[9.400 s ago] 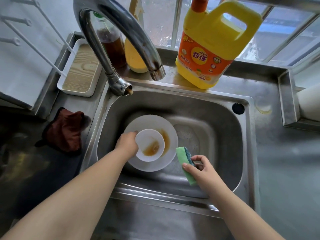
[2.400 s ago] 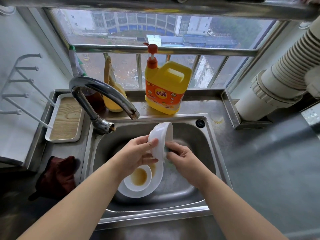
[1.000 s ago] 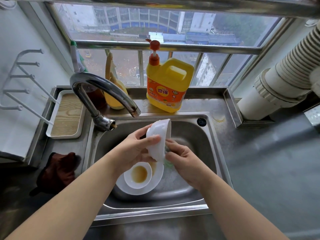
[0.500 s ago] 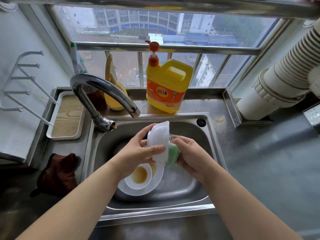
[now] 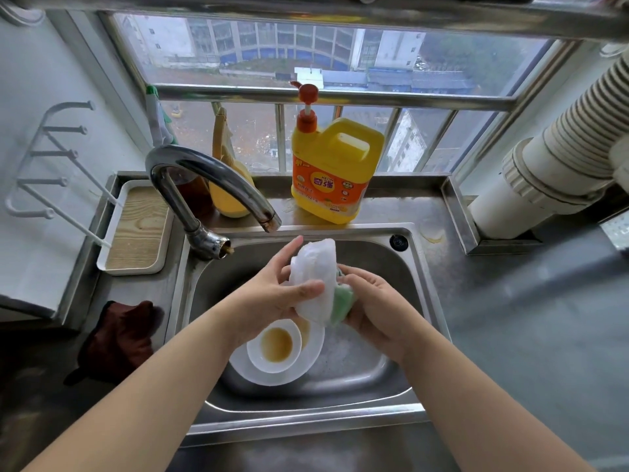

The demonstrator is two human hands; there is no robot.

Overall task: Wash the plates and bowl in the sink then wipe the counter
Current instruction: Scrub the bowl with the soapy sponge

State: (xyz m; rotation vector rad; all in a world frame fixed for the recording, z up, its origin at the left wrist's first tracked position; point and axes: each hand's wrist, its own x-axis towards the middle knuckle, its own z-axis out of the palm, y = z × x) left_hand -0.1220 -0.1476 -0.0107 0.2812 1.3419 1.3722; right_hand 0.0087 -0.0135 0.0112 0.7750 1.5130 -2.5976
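Note:
Above the steel sink [image 5: 413, 267], my left hand [image 5: 272, 298] grips a white bowl [image 5: 315, 277] on its side, soapy foam coating its outside. My right hand [image 5: 377, 308] holds a green sponge [image 5: 342, 301] pressed against the bowl's right side. Below them in the basin a small white plate [image 5: 274, 345] with brown sauce sits on a larger white plate [image 5: 306, 362]. Part of the large plate is hidden by my left hand.
A curved steel tap [image 5: 204, 185] arches over the sink's back left. A yellow detergent jug [image 5: 333, 168] stands behind the sink. A dark red cloth [image 5: 119, 338] lies on the left counter, a white tray [image 5: 136, 229] behind it. White ducting [image 5: 561, 158] fills the right corner.
The bowl was lifted from the plates and scrubbed with the sponge. Over the last second, foam has spread over its outside and the sponge has come from behind it to its lower right side.

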